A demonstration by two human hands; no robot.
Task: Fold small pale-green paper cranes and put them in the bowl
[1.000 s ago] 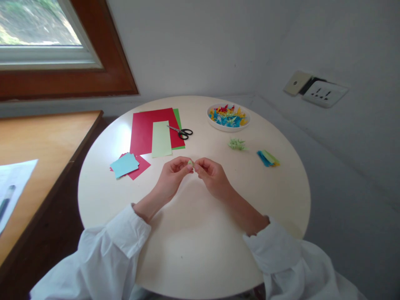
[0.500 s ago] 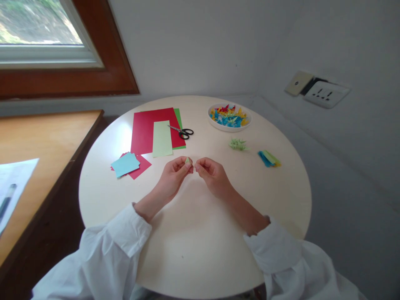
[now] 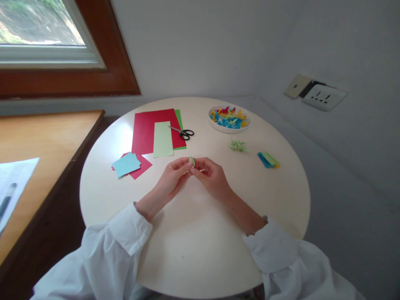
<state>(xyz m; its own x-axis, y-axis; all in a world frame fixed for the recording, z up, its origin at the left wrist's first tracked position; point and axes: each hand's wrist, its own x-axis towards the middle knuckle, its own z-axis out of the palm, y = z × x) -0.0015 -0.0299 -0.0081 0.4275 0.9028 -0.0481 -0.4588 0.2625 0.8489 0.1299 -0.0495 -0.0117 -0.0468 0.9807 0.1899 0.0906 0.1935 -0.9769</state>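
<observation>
A small folded piece of light green paper is pinched between the fingertips above the table's middle. My left hand grips it from the left with thumb and fingers closed. From the other side my right hand pinches it too, and both thumbs nearly meet. Fingers hide most of the paper, so its exact shape cannot be made out. Beyond my right hand lies a little heap of light green folded paper pieces. Nearest my left hand is a light green paper strip.
The round white table holds a red sheet over a green one, black-handled scissors, blue and red paper squares, a white dish of colourful folded paper, and folded coloured papers. A wooden desk stands left.
My right hand has moved slightly left and now touches the folded paper, which only my left hand appeared to hold before. The paper has turned a little. Other things lie as before.
</observation>
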